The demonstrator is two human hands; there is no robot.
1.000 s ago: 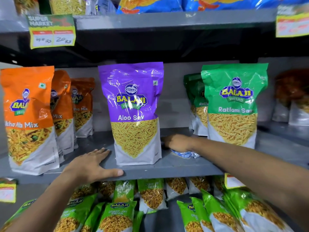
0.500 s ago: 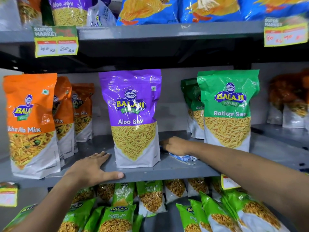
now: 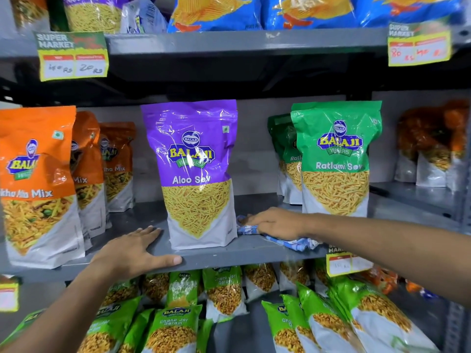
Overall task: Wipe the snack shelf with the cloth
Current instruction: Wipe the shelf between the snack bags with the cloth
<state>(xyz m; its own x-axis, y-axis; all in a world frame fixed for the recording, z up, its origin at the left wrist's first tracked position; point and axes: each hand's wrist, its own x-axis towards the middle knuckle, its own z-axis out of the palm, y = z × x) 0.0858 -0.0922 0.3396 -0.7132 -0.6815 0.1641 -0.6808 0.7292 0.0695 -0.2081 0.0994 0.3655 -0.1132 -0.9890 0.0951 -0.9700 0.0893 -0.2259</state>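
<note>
The grey metal snack shelf (image 3: 254, 252) runs across the middle of the view. A blue and white checked cloth (image 3: 293, 242) lies on it between the purple Aloo Sev bag (image 3: 196, 174) and the green Ratlami Sev bag (image 3: 336, 159). My right hand (image 3: 276, 222) presses down on the cloth and grips it; much of the cloth is hidden under the hand. My left hand (image 3: 132, 250) rests flat on the shelf's front edge, left of the purple bag, fingers spread, holding nothing.
Orange mix bags (image 3: 35, 184) stand at the left, more orange bags (image 3: 433, 146) at the far right. Green Chana Jor Garam packs (image 3: 224, 291) fill the shelf below. Blue chip bags (image 3: 267, 11) sit above. Price tags (image 3: 72, 56) hang from shelf edges.
My right hand has slid the cloth forward and rightward along the shelf, so more cloth shows at the front edge. The view has tilted up slightly. My left hand has stayed put.
</note>
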